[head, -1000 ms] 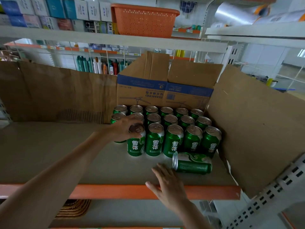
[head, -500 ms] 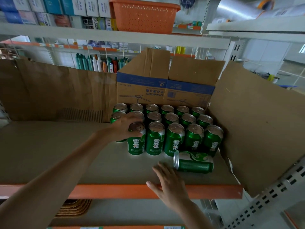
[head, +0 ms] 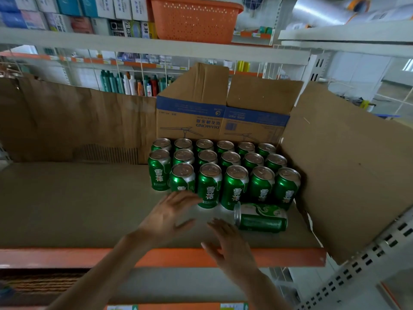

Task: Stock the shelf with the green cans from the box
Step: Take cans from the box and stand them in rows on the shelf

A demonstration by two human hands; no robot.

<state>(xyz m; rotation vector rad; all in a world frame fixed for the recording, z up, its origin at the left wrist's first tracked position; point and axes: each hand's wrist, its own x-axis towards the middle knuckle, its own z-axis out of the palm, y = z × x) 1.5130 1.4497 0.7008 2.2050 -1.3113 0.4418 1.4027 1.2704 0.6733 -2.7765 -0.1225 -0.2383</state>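
While the left hand and right hand are hovering open and empty, the tipped can is lying nearby; gripping its middle to right it seems wise.

Left hand: forearm extended forward from lower left, palm down, fingers straight and spread, holding nothing. Right hand: forearm from lower right, palm down, fingers loosely spread, empty.

Orange-edged shelf, upright green cans, one toppled can, cardboard box
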